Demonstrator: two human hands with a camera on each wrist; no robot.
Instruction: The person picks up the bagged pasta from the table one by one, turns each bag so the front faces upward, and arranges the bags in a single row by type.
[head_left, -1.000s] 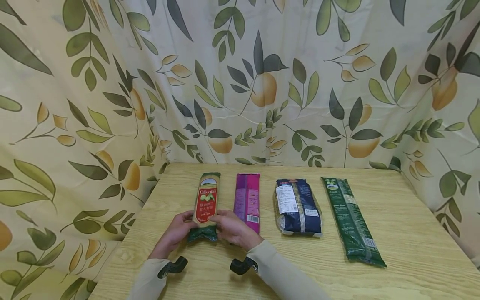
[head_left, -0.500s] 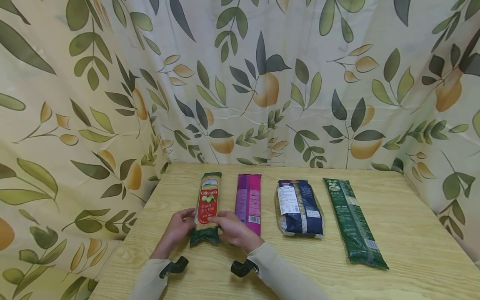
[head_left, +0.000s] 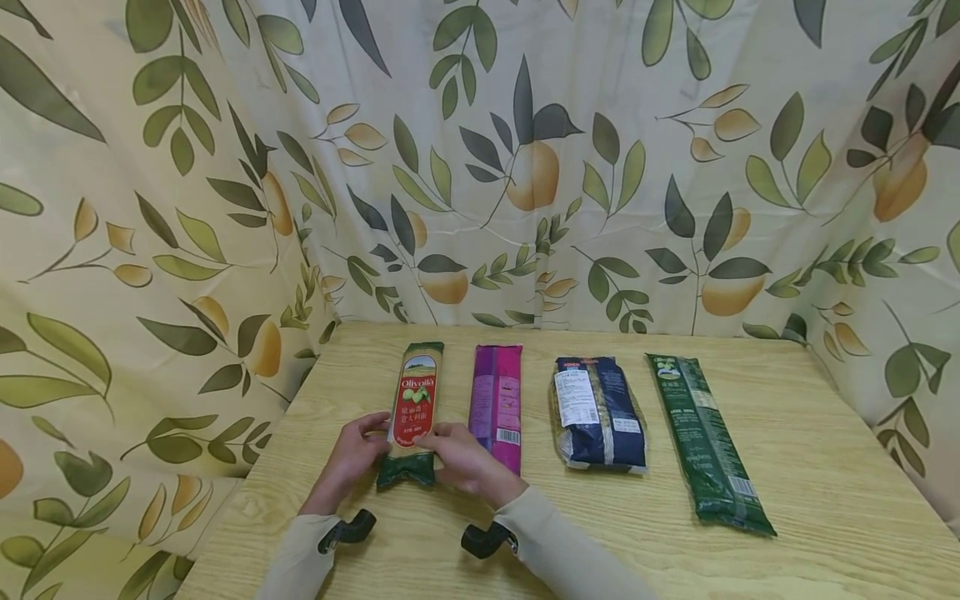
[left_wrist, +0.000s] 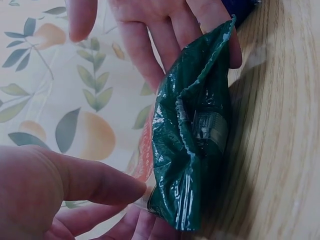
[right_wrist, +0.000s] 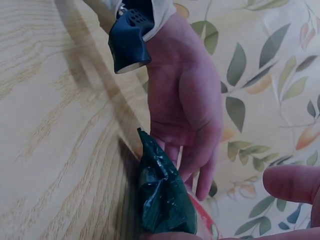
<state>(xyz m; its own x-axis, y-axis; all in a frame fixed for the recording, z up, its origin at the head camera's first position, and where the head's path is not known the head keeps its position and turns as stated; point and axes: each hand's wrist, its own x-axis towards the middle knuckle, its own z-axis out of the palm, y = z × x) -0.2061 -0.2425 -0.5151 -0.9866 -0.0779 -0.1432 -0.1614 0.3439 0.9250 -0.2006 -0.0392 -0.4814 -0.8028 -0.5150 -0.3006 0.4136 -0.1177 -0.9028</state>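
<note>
A pasta packet point(head_left: 417, 400), red and tan with green ends, lies on the left of the wooden table, Olivoilà label up. My left hand point(head_left: 352, 454) is at its lower left edge, thumb tip touching the side in the left wrist view, fingers fairly straight. On the opposite edge is my right hand point(head_left: 471, 460); its thumb lies over the packet's lower front in the head view. That thumb point(right_wrist: 295, 185) stands raised in the right wrist view, while the other fingers reach the packet's side. The crimped green end point(left_wrist: 187, 130) faces the left wrist camera. Fingertips are partly hidden.
Right of the packet, a pink and purple packet point(head_left: 495, 400) lies close to my right hand. Further right are a navy pasta bag point(head_left: 600, 414) and a long green spaghetti packet point(head_left: 708, 442), slightly slanted. A leaf-patterned curtain point(head_left: 525, 208) borders the table point(head_left: 780, 408).
The view shifts slightly with the head. Both hands stay beside the red and tan pasta packet, which keeps almost the same place; the other packets have not moved.
</note>
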